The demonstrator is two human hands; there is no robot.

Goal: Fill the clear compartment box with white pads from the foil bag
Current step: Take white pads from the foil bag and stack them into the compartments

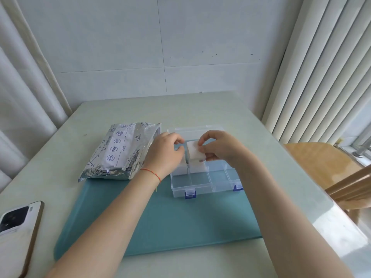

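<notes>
head view: person's two bare forearms reach in from the bottom edge, both hands over the box
right hand [220,147]: fingers and thumb curled round a white pad [195,150], pinching it at its right side; pad held tilted above the box's back-middle compartments
left hand [165,152]: over the box's back-left corner, fingers curled with tips near the pad's left edge; can't tell if they touch the pad or hold anything, view is blocked by the hand itself
left wrist: thin red string bracelet [151,172]
clear compartment box [202,182]: open, lid tipped back behind it, sitting on the far right part of the mat; two blue latches on the front wall
box contents: white pads [198,167] visible in the back row just under the held pad; front-row compartments show only the mat through the plastic
foil bag [118,151]: lying flat just left of the box, printed side up with blue icons and "Date:"; near end on the mat's edge, rest on the tabletop
mat [170,219]: teal, flat, centre of the tabletop
tabletop [210,109]: pale green, against a white tiled wall
phone [15,233]: face down at the lower left, well apart from the mat
chair [325,163]: wooden, off the right edge of the tabletop
blinds [321,67]: white vertical slats on the right
</notes>
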